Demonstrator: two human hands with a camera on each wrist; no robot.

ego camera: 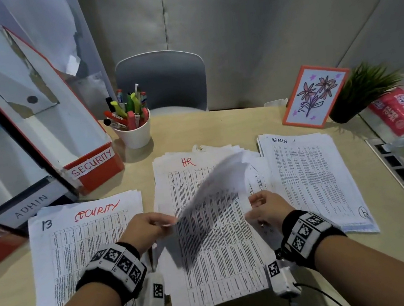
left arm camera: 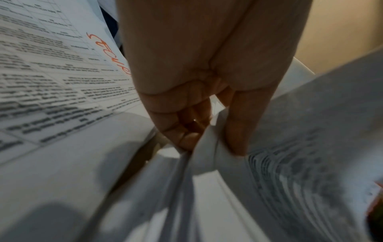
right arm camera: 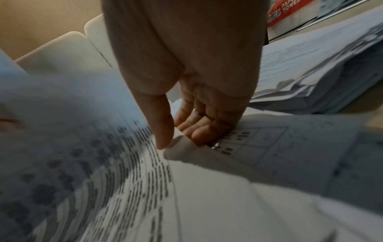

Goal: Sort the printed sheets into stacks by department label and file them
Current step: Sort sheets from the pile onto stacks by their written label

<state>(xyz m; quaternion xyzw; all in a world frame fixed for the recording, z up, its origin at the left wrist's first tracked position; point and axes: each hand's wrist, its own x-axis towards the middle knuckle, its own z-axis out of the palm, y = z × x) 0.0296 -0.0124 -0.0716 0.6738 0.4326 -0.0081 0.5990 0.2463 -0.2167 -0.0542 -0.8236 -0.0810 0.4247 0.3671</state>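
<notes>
Three stacks of printed sheets lie on the desk: SECURITY (ego camera: 85,236) at left, HR (ego camera: 209,250) in the middle, ADMIN (ego camera: 313,178) at right. Above the HR stack a loose sheet (ego camera: 215,184) is lifted and blurred. My left hand (ego camera: 151,227) pinches its left edge between thumb and fingers (left arm camera: 207,144). My right hand (ego camera: 266,208) pinches its right corner with thumb and curled fingers (right arm camera: 178,140). In the right wrist view, another printed sheet (right arm camera: 279,152) lies under the fingers.
Red file boxes labelled SECURITY (ego camera: 93,163) and ADMIN (ego camera: 31,202) stand at the left. A white cup of pens (ego camera: 132,126), a flower picture (ego camera: 315,95), a potted plant (ego camera: 364,93) and a paper towel pack (ego camera: 402,111) line the back. A grey chair (ego camera: 162,80) is behind the desk.
</notes>
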